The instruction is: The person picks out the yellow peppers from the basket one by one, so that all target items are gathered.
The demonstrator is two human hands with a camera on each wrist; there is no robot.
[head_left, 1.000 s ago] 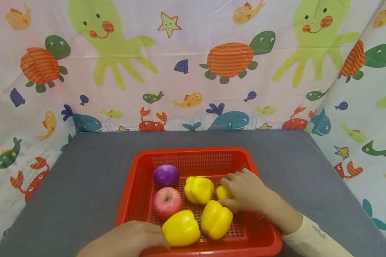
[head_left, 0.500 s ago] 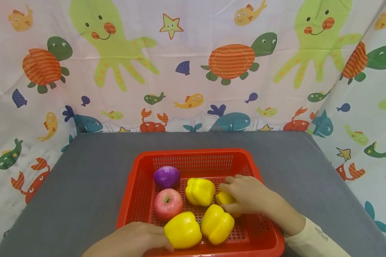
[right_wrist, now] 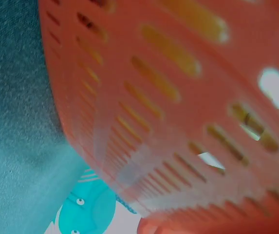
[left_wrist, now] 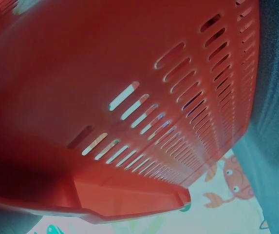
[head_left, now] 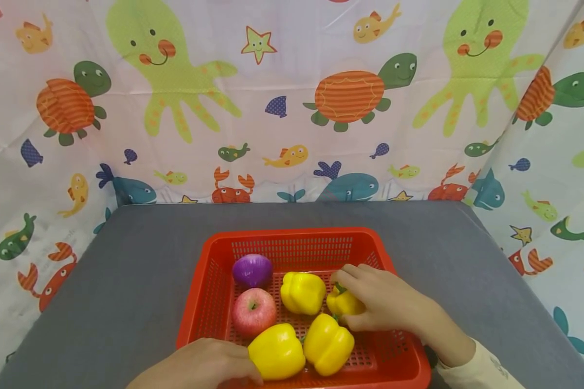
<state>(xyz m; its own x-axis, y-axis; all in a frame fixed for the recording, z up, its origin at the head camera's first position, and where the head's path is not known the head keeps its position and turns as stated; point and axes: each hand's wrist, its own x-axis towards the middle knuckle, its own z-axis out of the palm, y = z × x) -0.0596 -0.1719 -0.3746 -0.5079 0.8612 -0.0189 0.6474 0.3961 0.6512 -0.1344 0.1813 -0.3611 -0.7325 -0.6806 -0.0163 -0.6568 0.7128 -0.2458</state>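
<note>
My right hand (head_left: 384,297) reaches over the right side of the red basket (head_left: 292,233) and grips a yellow bell pepper (head_left: 343,303), its green stem showing between fingers and thumb. Over the near left rim lies my left hand (head_left: 204,364), fingertips right at the left side of another yellow bell pepper (head_left: 277,352). How far its fingers curl is hidden. Between the hands, a third yellow bell pepper (head_left: 328,344) sits near the front. One more yellow bell pepper (head_left: 303,293) stands in the middle, beside a red apple (head_left: 254,312) and a purple onion (head_left: 252,271).
The basket stands on a grey cloth-covered table (head_left: 141,270). A curtain (head_left: 292,124) printed with sea animals encloses the back and both sides. Both wrist views are mostly filled by the slotted outer basket wall (left_wrist: 105,63).
The pepper in my right hand has turned, so its green stem now shows. The right hand has shifted slightly toward me. The left hand stays by its pepper.
</note>
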